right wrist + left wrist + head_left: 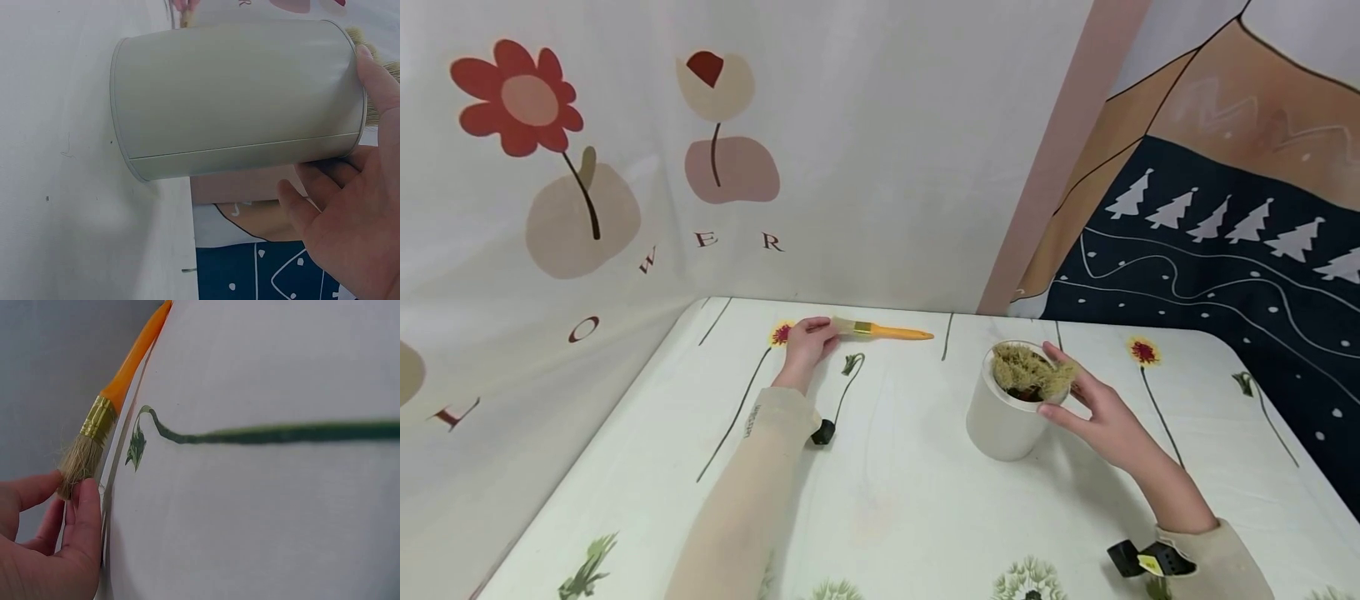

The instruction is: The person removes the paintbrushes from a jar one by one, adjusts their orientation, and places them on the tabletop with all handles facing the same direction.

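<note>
With thumb and fingertips my left hand (806, 350) pinches the bristle end of a paintbrush (898, 332) near the table's far edge. The brush has an orange handle, a gold-coloured ferrule and pale bristles (81, 459); its handle points right in the head view. On the right side stands a white cylindrical canister (1003, 429). My right hand (1105, 421) grips it at the upper rim, thumb on the near side and fingers round the far right side. Bristles of several brushes (1030, 367) stick up out of the canister, their handles hidden inside.
The table (895, 500) has a white cloth printed with flowers and stems. Behind it hangs a pale fabric (880, 167) with flower prints, and a dark fabric (1225, 275) with white trees is at the right. Small black devices (1150, 558) sit at the wrists.
</note>
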A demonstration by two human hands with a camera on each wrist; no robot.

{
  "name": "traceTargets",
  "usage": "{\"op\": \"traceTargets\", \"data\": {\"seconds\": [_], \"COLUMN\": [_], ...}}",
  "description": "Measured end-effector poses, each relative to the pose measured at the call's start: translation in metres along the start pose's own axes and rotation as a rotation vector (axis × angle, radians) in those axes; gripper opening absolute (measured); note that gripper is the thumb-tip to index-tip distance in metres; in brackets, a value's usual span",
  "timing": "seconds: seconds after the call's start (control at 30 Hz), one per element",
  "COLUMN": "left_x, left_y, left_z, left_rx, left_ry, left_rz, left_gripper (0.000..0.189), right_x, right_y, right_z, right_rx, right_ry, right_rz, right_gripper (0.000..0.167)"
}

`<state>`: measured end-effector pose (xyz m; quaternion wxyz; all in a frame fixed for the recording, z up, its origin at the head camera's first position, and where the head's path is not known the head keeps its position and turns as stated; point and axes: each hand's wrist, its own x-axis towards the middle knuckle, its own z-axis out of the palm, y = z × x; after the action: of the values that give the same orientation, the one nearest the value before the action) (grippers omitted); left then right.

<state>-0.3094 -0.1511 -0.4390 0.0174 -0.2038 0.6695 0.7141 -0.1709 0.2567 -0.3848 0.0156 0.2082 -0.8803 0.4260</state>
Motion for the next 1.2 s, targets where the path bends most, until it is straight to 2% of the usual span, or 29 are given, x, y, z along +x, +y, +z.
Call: {"op": "traceTargets", "data": {"seconds": [0.17,0.4,0.53,0.87,1.2], "left_x": [-0.003,-0.004,-0.004,-0.003,-0.007], "left_y": [0.001,0.003,0.003,0.004,0.008], "left_z": [0.001,0.0,0.0,-0.007,-0.013], "left_rx": [0.038,0.025,0.032,0.008,-0.002], "left_ry": [0.017,0.027,0.033,0.038,0.038], "left_rz": [0.004,0.036,0.042,-0.027,-0.033], "left_gripper": [0.033,0.024,0.026,0.039,0.041], "right_x": [0.0,-0.001,-0.001,-0.001,-0.001], "right_y": [0.001,0.001,0.0,-0.001,0.0], "right_z": [0.0,0.0,0.0,0.001,0.0], "right_rx": [-0.001,0.002,0.007,-0.007,-0.003], "right_ry": [0.003,0.003,0.003,0.003,0.0], "right_rz": [0.0,0.001,0.003,0.001,0.006], "right_gripper": [0.079,0.079,0.079,0.079,0.079]}}
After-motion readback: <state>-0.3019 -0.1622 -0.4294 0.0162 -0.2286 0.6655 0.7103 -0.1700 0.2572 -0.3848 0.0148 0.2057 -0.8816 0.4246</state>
